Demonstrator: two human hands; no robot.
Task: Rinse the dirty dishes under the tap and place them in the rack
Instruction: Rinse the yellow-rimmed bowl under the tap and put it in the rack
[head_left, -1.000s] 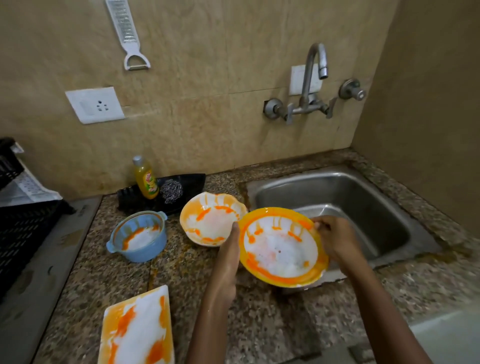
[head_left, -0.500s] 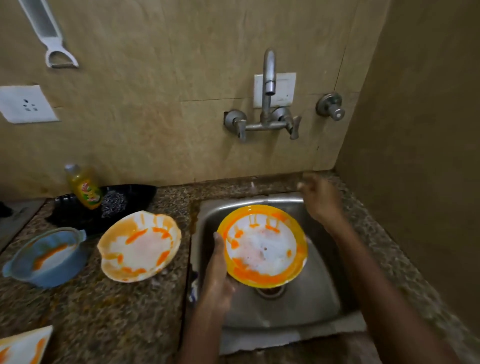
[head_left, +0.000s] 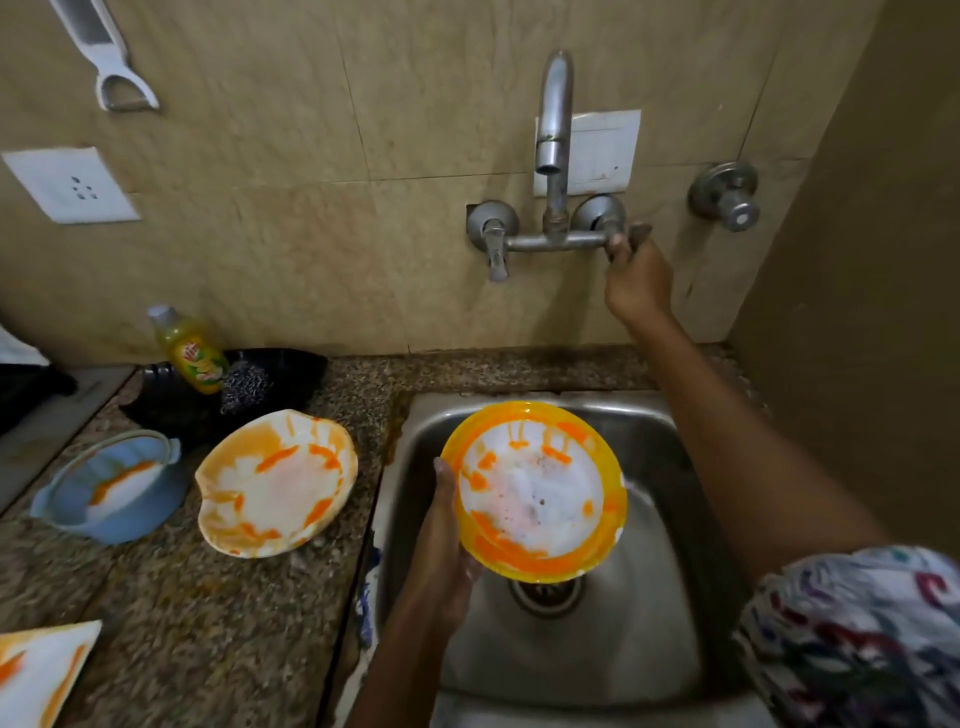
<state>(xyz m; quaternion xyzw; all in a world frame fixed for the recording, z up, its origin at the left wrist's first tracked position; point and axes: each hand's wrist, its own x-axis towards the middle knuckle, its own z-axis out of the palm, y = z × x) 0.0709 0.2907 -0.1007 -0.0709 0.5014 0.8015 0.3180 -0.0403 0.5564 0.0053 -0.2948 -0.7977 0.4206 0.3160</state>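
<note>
My left hand (head_left: 441, 540) grips the left rim of a yellow plate (head_left: 535, 491) smeared with orange sauce and foam, holding it over the steel sink (head_left: 665, 597) below the tap spout (head_left: 553, 119). No water runs from the spout. My right hand (head_left: 634, 270) reaches up to the wall and closes its fingers on the tap's right handle (head_left: 610, 236). On the counter to the left lie a dirty shell-shaped plate (head_left: 275, 483), a blue bowl (head_left: 111, 486) and a white square plate (head_left: 41, 670) at the bottom left edge.
A yellow dish-soap bottle (head_left: 189, 351) and a steel scrubber (head_left: 247, 387) sit in a black tray (head_left: 291, 369) against the wall. A second valve (head_left: 727, 197) is on the wall at right. A dark rack edge (head_left: 26, 384) shows at far left.
My right hand let go of the plate and rose to the tap's right handle. My left hand carried the plate from the counter edge to over the sink.
</note>
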